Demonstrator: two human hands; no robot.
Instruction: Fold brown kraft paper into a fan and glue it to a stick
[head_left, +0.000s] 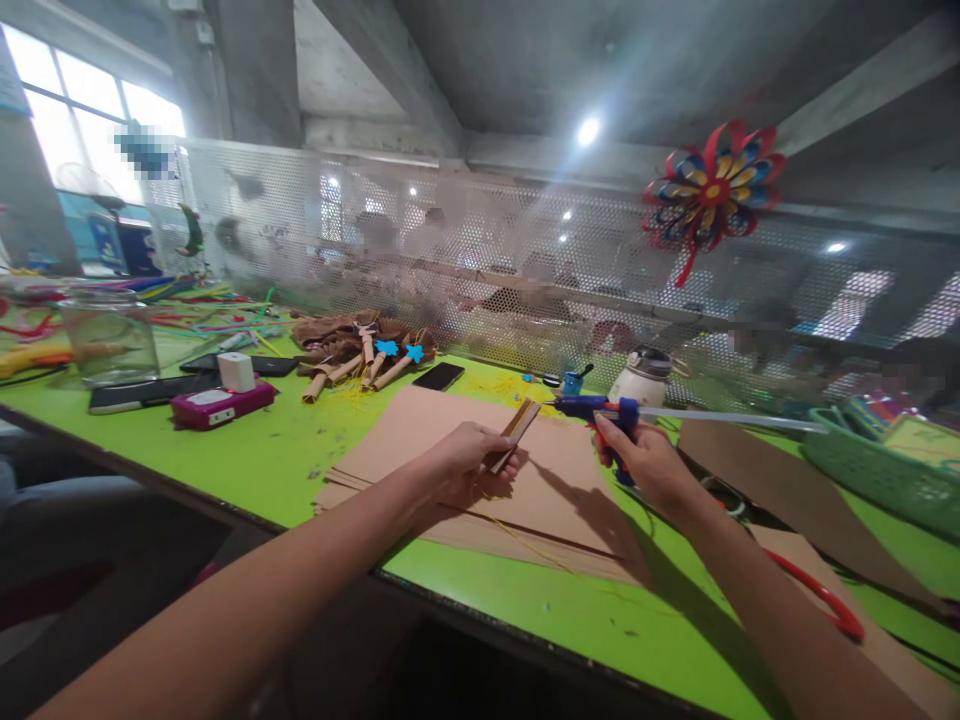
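- A glass jar [109, 345] is set at the left of the bench [517, 595]; something orange is seen through it, but whether it is inside or behind cannot be told.
- A green basket [847, 465] is placed at the far right, with a yellow-green sheet [926, 441] and coloured pieces [877, 412] held in it.
- A small blue pot [571, 385] is seen beyond the paper; its contents are too small to be made out.
- A pale flask [637, 385] is stood just behind the glue gun [621, 410], its lower part hidden.
- A brown strip [523, 422] is pinched in the left hand [480, 460], its grip narrow, above a stack of paper [412, 430].
- The glue gun is held in the right hand [646, 455], its grip wrapped around the handle; the nozzle is pointed at the strip's upper end, but contact cannot be told.
- A long glue stick [735, 417] is seen extending from the gun's rear towards the basket.
- Yellow thread [525, 543] is trailed across the stack.
- Paper tubes [394, 372], some with blue shapes [415, 354], are heaped beyond the stack, near a phone [439, 376].
- A red handle [821, 592] is partly covered by the right forearm.
- The bench is backed by a perforated screen [480, 300].
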